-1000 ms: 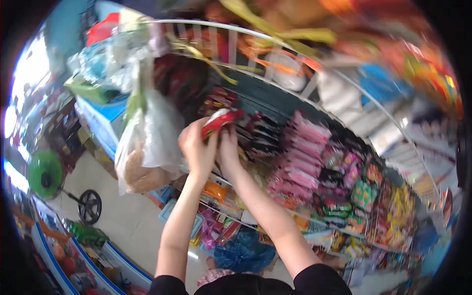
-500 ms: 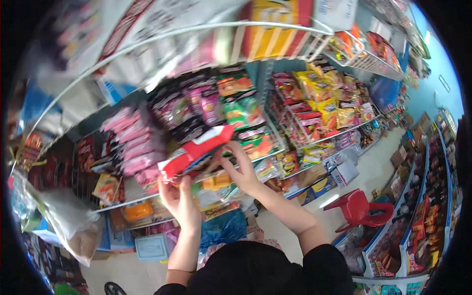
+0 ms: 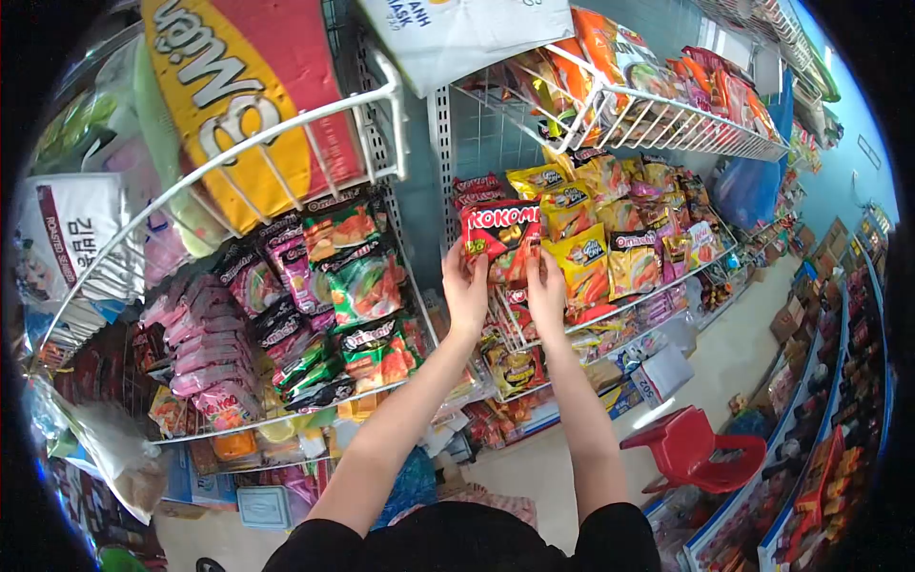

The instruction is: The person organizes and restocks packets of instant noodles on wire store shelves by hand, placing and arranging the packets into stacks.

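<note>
A red Kokomi noodle packet (image 3: 502,240) is upright, its front facing me, over the left end of the right shelf section. My left hand (image 3: 466,286) grips its lower left side, thumb on the front. On its lower right side, my right hand (image 3: 546,291) is closed on the same packet. Just right of it lie yellow packets (image 3: 578,262), and behind its upper left are more dark red Kokomi packets (image 3: 477,190). Green and orange Omachi packets (image 3: 368,287) fill the shelf to the left, beside a stack of pink packets (image 3: 205,334).
White wire baskets (image 3: 667,119) hang above, the right one holding orange bags. A yellow and red carton (image 3: 233,95) stands upper left. On the floor at the right is a red plastic chair (image 3: 694,446), near a white box marked 502 (image 3: 664,372).
Both hands have moved right with the red packet, from before the pink and Omachi packets to the Kokomi packets. The packet is now upright, its front visible. The view has shifted right.
</note>
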`<control>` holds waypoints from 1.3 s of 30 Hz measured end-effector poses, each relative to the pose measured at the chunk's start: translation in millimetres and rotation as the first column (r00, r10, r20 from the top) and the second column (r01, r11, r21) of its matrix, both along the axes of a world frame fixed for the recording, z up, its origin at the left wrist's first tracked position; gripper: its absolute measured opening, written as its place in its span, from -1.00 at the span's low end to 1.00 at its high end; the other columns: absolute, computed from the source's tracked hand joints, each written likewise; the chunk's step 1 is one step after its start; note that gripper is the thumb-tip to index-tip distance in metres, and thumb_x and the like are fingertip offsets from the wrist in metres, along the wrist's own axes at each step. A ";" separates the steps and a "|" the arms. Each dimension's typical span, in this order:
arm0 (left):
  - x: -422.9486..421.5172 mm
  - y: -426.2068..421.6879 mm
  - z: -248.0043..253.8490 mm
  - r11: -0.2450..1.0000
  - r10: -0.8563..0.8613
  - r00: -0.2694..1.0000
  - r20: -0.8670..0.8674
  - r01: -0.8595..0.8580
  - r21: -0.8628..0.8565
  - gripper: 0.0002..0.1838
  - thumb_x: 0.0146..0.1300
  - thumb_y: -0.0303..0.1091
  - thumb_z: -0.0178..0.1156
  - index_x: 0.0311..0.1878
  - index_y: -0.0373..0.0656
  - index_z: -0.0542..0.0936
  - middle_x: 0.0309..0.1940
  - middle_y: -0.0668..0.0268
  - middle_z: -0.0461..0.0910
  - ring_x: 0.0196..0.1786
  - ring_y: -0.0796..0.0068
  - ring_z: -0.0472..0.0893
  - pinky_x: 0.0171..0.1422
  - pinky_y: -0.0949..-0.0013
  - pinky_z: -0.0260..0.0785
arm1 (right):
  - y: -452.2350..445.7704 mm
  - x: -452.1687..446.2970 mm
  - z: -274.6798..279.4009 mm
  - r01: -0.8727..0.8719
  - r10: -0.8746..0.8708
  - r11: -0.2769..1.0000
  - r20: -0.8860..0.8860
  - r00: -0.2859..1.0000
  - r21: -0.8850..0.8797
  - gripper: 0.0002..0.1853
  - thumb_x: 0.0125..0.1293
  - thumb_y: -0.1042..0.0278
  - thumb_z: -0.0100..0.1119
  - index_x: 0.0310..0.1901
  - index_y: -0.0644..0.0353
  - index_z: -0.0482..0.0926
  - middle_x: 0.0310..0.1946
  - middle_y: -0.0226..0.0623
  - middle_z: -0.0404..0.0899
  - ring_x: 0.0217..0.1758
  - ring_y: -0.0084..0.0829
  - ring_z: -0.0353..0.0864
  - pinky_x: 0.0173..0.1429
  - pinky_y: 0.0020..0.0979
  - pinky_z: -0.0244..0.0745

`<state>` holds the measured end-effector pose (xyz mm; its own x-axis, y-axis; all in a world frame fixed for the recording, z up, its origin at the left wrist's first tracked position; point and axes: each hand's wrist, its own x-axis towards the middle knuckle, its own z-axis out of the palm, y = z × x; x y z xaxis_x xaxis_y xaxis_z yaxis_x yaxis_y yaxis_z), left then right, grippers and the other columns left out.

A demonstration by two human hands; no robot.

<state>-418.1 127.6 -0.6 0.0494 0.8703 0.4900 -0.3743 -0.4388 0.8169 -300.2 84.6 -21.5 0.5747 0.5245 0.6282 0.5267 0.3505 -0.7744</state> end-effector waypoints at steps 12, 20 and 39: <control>48.2 62.0 -51.6 0.967 0.250 0.923 -0.293 -0.250 0.040 -0.44 0.18 -0.47 0.18 0.28 -0.17 0.33 0.12 -0.04 0.43 0.15 0.16 0.47 0.19 0.27 0.30 | 36.8 -5.9 -18.5 0.019 0.047 0.982 0.336 0.941 -0.190 -0.30 0.30 0.29 -0.04 0.34 0.48 -0.07 0.39 0.28 -0.21 0.47 0.15 -0.21 0.48 -0.04 -0.20; 39.8 49.0 -39.5 0.929 0.267 0.834 -0.483 -0.357 -0.102 -0.52 0.12 -0.19 0.29 0.03 -0.30 0.51 -0.24 0.08 0.61 -0.16 0.25 0.59 -0.04 0.29 0.41 | 27.6 1.6 -18.0 0.216 -0.086 0.943 0.440 0.894 -0.254 -0.34 0.25 0.24 0.04 0.28 0.48 0.13 0.29 0.36 0.05 0.36 0.25 0.04 0.41 -0.02 -0.01; 38.2 -15.3 -15.6 0.881 0.474 0.859 -0.195 -0.464 0.097 -0.37 0.11 -0.28 0.22 0.24 -0.19 0.24 0.03 -0.02 0.32 0.08 -0.04 0.32 0.16 0.10 0.21 | 64.0 31.2 -66.6 -0.358 0.355 0.933 -0.067 0.933 -0.039 -0.30 0.42 -0.07 -0.27 0.35 0.39 0.05 0.39 0.05 0.01 0.47 -0.14 -0.03 0.49 -0.18 -0.16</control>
<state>-379.9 112.3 -16.1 -0.2547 0.7934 0.5529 0.0599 -0.5577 0.8279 -269.0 148.6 -88.2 0.3786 0.7312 0.5675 0.3284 0.4672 -0.8209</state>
